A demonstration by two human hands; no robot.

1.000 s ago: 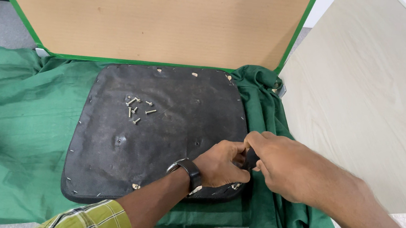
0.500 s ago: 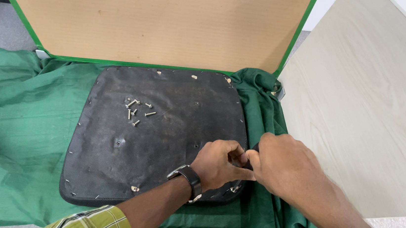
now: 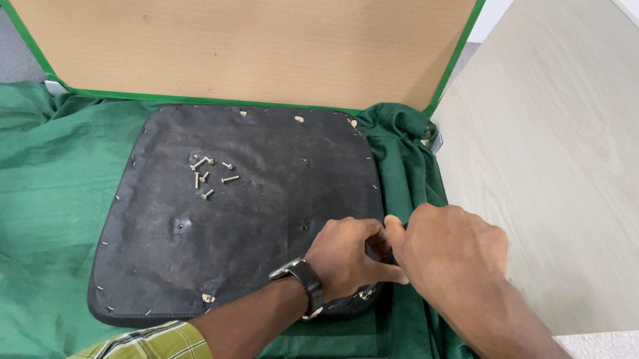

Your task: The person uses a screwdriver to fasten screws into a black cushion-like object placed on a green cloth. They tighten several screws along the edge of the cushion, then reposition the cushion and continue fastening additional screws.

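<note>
At lower right of the frame the right hand has been drawn against the left hand — fingers of both pinched together at the black seat pad's edge, whatever is pinched being hidden.

— Were any packages, labels, signs or screens in the scene?
— None were seen. The nearest candidate, a tan board edged in green at the far side, carried no label that could be made out.
</note>
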